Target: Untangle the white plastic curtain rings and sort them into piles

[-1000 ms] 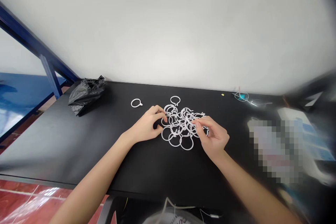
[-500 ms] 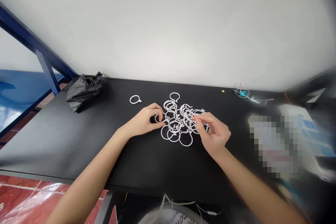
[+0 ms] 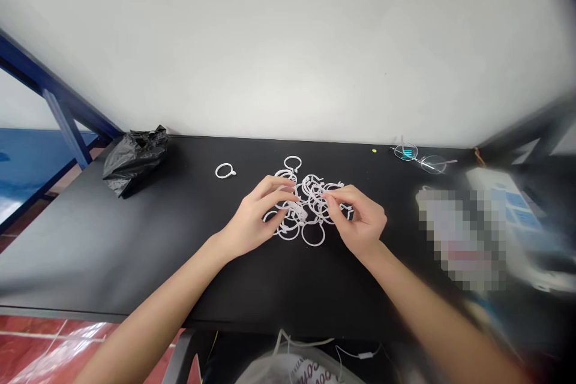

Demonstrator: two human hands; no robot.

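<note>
A tangled pile of thin white plastic rings (image 3: pixel 313 234), each with a small tab or clasp, lies on the black table (image 3: pixel 252 288). My left hand (image 3: pixel 261 210) reaches into the pile's left side, thumb and curved fingers around a slightly blurred white ring (image 3: pixel 297 211). On the right side, my right hand (image 3: pixel 357 216) pinches a white ring with thumb and forefinger; its fingertips partly hide it. A single white ring (image 3: pixel 224 171) lies apart, farther left. Another ring (image 3: pixel 292 162) sits at the pile's back edge.
At the back left is a crumpled black plastic bag (image 3: pixel 135 159). Eyeglasses (image 3: pixel 432 163) rest near the wall on the right, with a small yellow bit (image 3: pixel 374 150) beside them. A white and blue box (image 3: pixel 510 201) stands at the right, next to a blurred-out item.
My left hand has shifted right and deeper over the pile, now around rings near its middle. My right hand keeps its pinch, nearly in place. The view has shifted slightly.
</note>
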